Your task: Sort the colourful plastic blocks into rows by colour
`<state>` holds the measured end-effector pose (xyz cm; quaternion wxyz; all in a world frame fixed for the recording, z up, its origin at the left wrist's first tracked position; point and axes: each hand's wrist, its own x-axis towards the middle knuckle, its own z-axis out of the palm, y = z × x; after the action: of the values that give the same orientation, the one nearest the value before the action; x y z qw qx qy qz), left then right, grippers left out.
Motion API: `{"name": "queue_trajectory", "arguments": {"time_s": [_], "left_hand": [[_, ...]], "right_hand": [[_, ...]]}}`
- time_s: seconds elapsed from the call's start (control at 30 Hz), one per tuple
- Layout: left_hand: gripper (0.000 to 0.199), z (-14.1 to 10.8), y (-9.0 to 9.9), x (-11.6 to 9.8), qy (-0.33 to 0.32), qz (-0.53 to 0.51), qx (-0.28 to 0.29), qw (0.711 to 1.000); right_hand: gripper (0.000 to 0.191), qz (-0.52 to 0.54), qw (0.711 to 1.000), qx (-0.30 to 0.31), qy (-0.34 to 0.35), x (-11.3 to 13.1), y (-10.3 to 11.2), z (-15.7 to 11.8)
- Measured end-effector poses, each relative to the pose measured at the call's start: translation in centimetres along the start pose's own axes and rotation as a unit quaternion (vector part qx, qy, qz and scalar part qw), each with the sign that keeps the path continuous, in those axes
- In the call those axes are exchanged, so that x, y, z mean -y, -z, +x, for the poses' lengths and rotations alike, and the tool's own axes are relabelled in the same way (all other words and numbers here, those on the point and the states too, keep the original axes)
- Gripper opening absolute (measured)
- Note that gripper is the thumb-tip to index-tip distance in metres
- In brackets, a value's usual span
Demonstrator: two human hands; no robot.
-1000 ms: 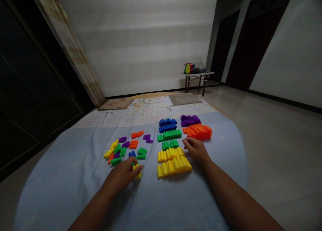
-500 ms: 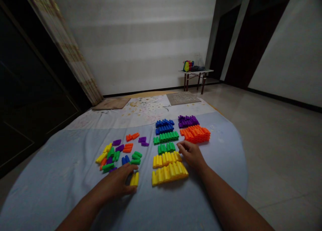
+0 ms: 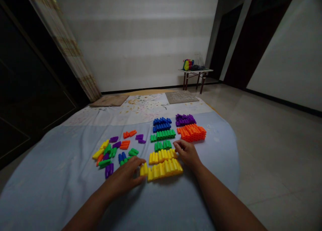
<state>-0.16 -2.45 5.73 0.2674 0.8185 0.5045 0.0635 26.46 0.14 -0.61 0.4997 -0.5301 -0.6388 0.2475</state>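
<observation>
My left hand [image 3: 133,173] grips a short yellow piece [image 3: 144,169] between thumb and fingers, at the left end of the front yellow row [image 3: 164,169]. Beside the right end of the back yellow row [image 3: 162,156] rests my right hand [image 3: 186,151], its fingers curled together; whether they pinch anything is hidden. Beyond the yellow rows lie green pieces [image 3: 165,134], then blue ones [image 3: 161,127]. An orange stack [image 3: 192,133] and a purple group [image 3: 185,120] are at the right. Loose mixed-colour pieces, including a purple pair [image 3: 109,170], lie left of my left hand.
A pale blue cloth [image 3: 62,177] covers the table, with a flowered cloth [image 3: 148,106] behind. Two flat mats, one brown [image 3: 110,100] and one grey [image 3: 181,97], lie at the far edge. A small table [image 3: 208,70] bearing a colourful bag stands by the wall.
My left hand has moved right with the yellow piece, bringing it up to the front yellow row. The purple pair it partly covered now shows. My right hand stays beside the yellow rows.
</observation>
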Motion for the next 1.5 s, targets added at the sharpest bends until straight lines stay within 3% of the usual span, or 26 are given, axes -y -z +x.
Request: {"name": "queue_trajectory", "arguments": {"time_s": [0.17,0.37,0.8,1.1,1.33,1.5], "left_hand": [[0.042,0.8,-1.0,-1.0,-0.049,-0.028,0.006,0.998],[0.04,1.3,-1.8,-0.7,-0.057,-0.066,0.022,0.996],[0.05,1.8,-2.9,2.1,-0.063,-0.119,0.012,0.991],[0.039,1.8,-2.7,1.8,-0.071,-0.134,0.007,0.988],[0.041,1.5,-2.8,1.5,-0.079,-0.14,0.01,0.987],[0.044,1.1,-2.7,1.7,-0.057,-0.163,-0.03,0.985]], "right_hand": [[0.024,0.002,0.999,-0.033,-0.012,0.0,0.8,0.1],[0.026,-0.001,0.998,-0.058,-0.018,-0.3,1.1,0.1],[0.026,-0.021,0.999,-0.032,-0.034,-0.6,0.4,0.6],[0.029,-0.021,0.998,-0.033,-0.05,-0.8,0.3,0.7],[0.029,-0.024,0.998,-0.029,-0.047,-0.6,0.3,0.6],[0.033,-0.023,0.998,-0.027,-0.048,-0.5,0.4,0.5]]}}
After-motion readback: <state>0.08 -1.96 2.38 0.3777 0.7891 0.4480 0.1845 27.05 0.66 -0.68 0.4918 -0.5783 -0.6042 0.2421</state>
